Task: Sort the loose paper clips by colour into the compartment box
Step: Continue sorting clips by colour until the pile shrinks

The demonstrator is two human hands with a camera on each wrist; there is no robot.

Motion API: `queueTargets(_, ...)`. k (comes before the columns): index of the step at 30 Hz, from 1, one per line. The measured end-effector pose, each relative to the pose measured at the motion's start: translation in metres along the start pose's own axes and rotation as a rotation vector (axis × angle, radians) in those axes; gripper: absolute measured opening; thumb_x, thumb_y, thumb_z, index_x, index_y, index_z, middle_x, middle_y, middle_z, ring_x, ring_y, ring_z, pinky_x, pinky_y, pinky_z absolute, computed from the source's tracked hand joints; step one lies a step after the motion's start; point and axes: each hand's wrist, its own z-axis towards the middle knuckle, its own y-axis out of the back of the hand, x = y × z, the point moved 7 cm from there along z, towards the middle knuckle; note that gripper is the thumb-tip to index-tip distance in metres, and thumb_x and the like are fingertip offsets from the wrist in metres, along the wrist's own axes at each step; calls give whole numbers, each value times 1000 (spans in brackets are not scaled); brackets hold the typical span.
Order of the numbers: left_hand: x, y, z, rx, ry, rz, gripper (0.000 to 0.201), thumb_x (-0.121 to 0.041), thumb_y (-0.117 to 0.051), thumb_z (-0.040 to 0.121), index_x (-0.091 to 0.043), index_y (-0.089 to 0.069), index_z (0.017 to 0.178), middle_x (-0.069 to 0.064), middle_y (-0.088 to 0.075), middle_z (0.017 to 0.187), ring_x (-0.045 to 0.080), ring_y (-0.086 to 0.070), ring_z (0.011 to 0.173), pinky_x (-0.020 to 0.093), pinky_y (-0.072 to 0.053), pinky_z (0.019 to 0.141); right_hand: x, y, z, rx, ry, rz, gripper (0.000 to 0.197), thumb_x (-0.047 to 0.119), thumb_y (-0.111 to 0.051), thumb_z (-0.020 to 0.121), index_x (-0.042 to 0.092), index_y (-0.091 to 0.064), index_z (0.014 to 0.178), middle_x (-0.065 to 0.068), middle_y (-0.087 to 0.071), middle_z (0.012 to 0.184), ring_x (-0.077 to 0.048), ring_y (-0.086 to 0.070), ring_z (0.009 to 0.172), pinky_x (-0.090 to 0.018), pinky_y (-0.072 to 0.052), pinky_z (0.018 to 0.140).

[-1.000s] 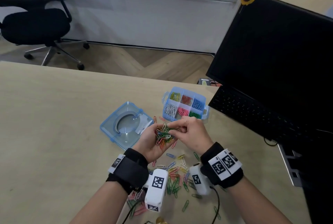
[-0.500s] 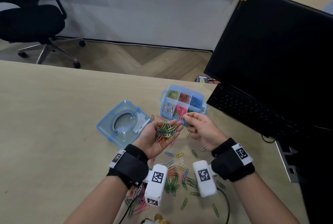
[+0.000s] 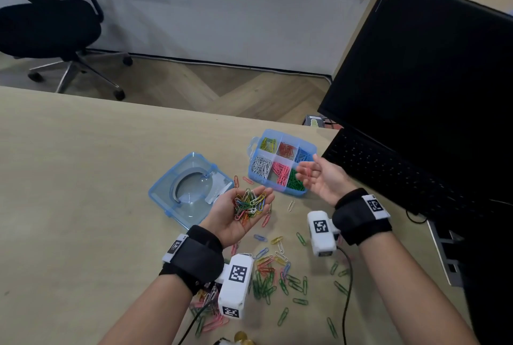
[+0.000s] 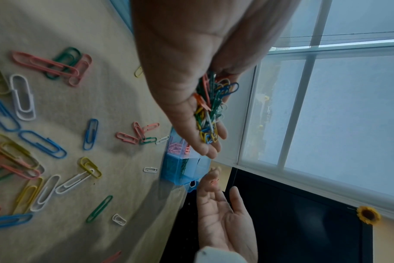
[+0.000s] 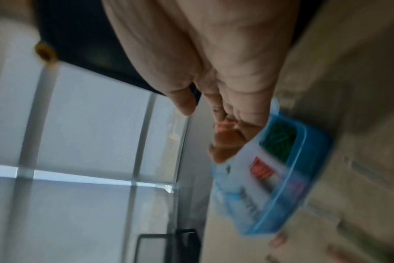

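Observation:
My left hand (image 3: 219, 218) is held palm up above the table, fingers nearly straight, carrying a heap of mixed-colour paper clips (image 3: 248, 204) (image 4: 209, 110). The blue compartment box (image 3: 278, 194) lies just beyond it, with yellow, red and blue clips in the far row and white, pink and green in the near row. My right hand (image 3: 319, 175) hovers palm up and open over the box's near right corner, by the green compartment. Something pinkish and blurred shows at its fingertips (image 5: 223, 124). More loose clips (image 3: 272, 269) lie scattered on the table below my wrists.
The box's clear blue lid (image 3: 191, 189) lies left of the box, beside my left hand. A black keyboard (image 3: 388, 172) and a monitor (image 3: 430, 81) fill the right side. A cable (image 3: 347, 275) runs under my right wrist. An office chair (image 3: 47, 25) stands on the floor beyond the table.
My right hand left the heap in my left palm, moved right and forward to the box, and opened palm up. The left hand stayed where it was with its clips.

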Motion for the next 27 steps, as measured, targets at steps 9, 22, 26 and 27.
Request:
queueTargets(9,-4,4,-1,-14,-12,-28,35,-12,-34,95,4,-64,103,20,-70,102,31,-72,82,41,-54,79,0,-28,-7,232,39,81,19,-11,-47,92,-8,-60,105,-19,-71,97,-24,-72,85,-23,-58,72)
queueTargets(22,-8,20,15,-78,-24,57,36,-13,-33,97,3,-65,101,20,-70,102,28,-70,88,40,-53,83,19,-34,22,-123,247,-959,19,16,-79,77,8,-67,89,-5,-71,72,-12,-69,60,-25,-56,64)
queueTargets(26,-8,14,22,-80,-54,118,36,-15,-34,97,3,-64,106,19,-69,105,27,-66,95,34,-54,82,27,-42,4,-140,422,-949,10,15,-75,80,14,-71,89,2,-67,78,-6,-62,68,-20,-49,72)
queueTargets(27,-7,11,25,-79,-67,136,36,-15,-34,97,3,-64,106,19,-69,104,26,-66,94,33,-54,82,25,-45,-5,-122,461,-913,5,13,-72,82,15,-72,87,3,-68,77,-5,-61,67,-21,-49,72)
